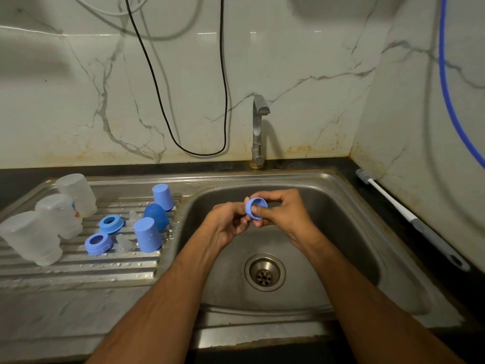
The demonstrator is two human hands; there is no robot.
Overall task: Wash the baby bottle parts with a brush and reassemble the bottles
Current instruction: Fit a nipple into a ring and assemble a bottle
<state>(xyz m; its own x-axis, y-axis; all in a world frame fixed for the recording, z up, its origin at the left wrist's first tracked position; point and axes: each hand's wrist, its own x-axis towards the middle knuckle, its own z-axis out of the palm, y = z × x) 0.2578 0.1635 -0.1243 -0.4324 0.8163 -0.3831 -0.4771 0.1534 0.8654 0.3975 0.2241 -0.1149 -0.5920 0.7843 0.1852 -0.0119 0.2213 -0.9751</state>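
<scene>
Both hands meet over the steel sink [341, 227]. My right hand [282, 210] grips a blue bottle collar ring [256, 207], thumb across its side. My left hand [228, 223] has its fingertips curled against the ring from the left; what they pinch is hidden. On the drainboard [78, 266] stand three clear bottles [59, 214] upside down, two more blue collar rings [111, 224], three blue caps [147, 237] and clear nipples [124, 243]. The bottle brush [409, 215] lies on the counter to the right of the sink.
The tap [258, 127] stands behind the basin, with no water running. A drain [264, 275] sits at the basin's middle. A black cable [204, 153] loops down the marble wall and a blue hose [451, 106] hangs at the right.
</scene>
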